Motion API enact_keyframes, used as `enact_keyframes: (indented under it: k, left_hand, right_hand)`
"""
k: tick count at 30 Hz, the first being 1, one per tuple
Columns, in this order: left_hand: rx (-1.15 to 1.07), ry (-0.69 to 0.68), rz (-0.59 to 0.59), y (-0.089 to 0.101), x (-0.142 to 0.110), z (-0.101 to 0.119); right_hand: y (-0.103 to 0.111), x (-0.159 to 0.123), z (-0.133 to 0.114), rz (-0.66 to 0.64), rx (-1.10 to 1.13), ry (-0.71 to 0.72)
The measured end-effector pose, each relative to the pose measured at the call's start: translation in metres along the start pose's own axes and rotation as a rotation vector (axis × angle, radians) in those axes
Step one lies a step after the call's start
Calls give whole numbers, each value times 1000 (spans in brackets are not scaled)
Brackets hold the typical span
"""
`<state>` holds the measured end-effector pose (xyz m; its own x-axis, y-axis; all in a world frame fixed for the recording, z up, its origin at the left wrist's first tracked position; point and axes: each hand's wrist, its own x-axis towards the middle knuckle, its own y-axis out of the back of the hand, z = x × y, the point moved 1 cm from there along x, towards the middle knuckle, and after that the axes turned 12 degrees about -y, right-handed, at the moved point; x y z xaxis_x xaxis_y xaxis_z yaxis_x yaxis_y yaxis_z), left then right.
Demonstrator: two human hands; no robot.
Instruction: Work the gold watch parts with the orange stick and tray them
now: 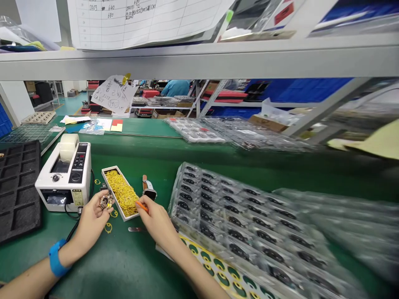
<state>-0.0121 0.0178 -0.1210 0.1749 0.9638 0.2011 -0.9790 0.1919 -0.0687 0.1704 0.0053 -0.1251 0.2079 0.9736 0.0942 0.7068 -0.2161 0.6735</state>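
Observation:
In my left hand, which has a blue wristband, a small round metal part like a watch case is pinched by the fingertips. My right hand grips a thin orange tool; its tip is at the yellow rings and too small to make out. Both hands are at a narrow white box full of thin yellow rings. Several loose yellow rings lie on the green table by my left hand. A wristwatch lies just beyond my right hand.
A white tape dispenser stands left, beside a black compartment tray. Clear plastic trays of dark parts cover the right, over a sheet of yellow-edged stickers. A metal strip lies near the box. A shelf beam crosses above.

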Motion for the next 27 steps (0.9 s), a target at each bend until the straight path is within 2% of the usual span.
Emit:
enact_keyframes:
  k: [3, 5, 7, 10, 12, 14, 16, 19, 23, 27]
  left_hand:
    - [17, -3, -20, -1, -1, 2]
    - [27, -14, -34, 0, -2, 4]
    - [39, -17, -40, 1, -2, 7]
    - [61, -9, -37, 4, -1, 11]
    - [72, -3, -41, 4, -1, 12]
    - [81, 3, -53, 3, -2, 12]
    - [77, 9, -74, 2, -3, 13]
    - [36, 1, -88, 1, -4, 13]
    - [-92, 11, -118, 2, -5, 16]
    - [-218, 48, -178, 4, -6, 19]
  right_hand:
    - [-2, -3, -2, 23, -124, -7]
    - [7, -3, -5, 55, -206, -6]
    - [27, 0, -3, 107, -303, -25]
    - [70, 13, 12, 154, -484, -91]
    - [97, 23, 26, 108, -608, -127]
    - [113, 30, 40, 19, -712, -138]
    - [117, 34, 49, -73, -783, -120]
    - [108, 36, 55, -164, -856, -78]
    - [100, 39, 51, -204, -930, -33]
    - [100, 42, 30, -183, -923, 51]
